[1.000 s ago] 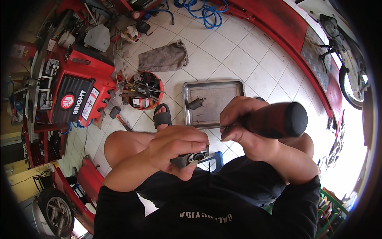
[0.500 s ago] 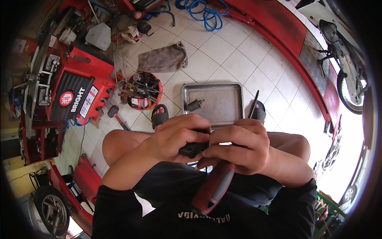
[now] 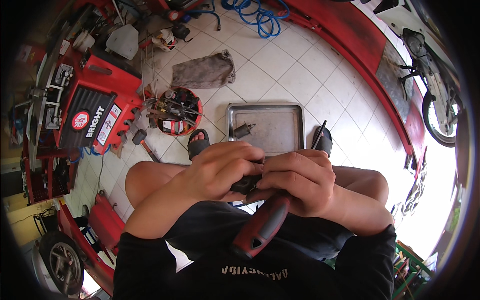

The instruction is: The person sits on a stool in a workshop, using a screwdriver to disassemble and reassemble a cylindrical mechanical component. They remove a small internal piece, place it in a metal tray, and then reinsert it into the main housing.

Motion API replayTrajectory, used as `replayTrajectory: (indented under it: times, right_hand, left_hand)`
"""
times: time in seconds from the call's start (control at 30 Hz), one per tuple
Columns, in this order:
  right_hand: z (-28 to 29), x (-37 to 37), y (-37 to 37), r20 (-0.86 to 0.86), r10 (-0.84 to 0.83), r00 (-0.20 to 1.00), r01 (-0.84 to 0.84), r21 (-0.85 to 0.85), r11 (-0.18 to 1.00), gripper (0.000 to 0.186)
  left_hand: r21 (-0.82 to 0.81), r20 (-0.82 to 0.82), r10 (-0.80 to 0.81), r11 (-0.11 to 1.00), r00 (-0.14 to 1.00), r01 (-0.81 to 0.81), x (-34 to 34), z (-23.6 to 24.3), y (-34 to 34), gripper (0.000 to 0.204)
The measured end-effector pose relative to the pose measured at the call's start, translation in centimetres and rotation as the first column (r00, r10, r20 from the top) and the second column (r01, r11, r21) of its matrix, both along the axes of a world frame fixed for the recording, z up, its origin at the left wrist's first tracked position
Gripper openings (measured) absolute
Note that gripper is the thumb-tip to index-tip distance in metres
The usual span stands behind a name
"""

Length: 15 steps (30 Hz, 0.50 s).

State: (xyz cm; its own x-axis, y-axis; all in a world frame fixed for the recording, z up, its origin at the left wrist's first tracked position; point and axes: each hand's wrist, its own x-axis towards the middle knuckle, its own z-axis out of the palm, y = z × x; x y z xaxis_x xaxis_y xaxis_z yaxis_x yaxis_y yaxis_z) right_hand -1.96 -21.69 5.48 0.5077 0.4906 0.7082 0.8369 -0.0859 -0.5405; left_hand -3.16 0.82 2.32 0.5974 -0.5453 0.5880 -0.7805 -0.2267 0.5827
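In front of my lap both hands meet around a small dark part (image 3: 245,184), mostly covered by fingers. My left hand (image 3: 225,169) is closed round it, fingers curled over the top. My right hand (image 3: 302,177) is closed too, fingertips against the part's right end. Tucked through that hand is a screwdriver (image 3: 262,227): its red and grey handle slants toward my shirt, its dark shaft pokes out past the knuckles, away from the part. Beyond my hands a metal tray (image 3: 267,106) lies on the floor, with a small cylindrical motor-like part (image 3: 243,131) in it.
Left of the tray sit a round red tub (image 3: 186,127) of tools and parts, and a hammer (image 3: 142,142). A grey rag (image 3: 202,70) lies farther off, near a blue hose (image 3: 260,17). A red machine (image 3: 97,105) stands at left, a motorcycle (image 3: 425,65) at far right.
The screwdriver handle has swung slightly to the left and toward me. My right fingers have shifted a little on the dark part; my left hand still grips it.
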Motion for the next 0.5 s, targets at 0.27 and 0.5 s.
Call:
replayTrajectory:
  times: [0.27,0.5]
  right_hand:
    - [-0.18,0.6,-0.33,0.258,-0.046,0.965,0.071,-0.091,0.993,0.031]
    - [-0.35,0.98,-0.06,0.363,-0.043,0.931,0.076,-0.076,0.994,0.029]
  left_hand:
    - [0.064,-0.024,0.024,0.998,0.999,-0.023,-0.11,0.6,0.01,0.043]
    - [0.085,-0.027,0.011,0.996,1.0,-0.008,-0.25,0.83,-0.04,0.037]
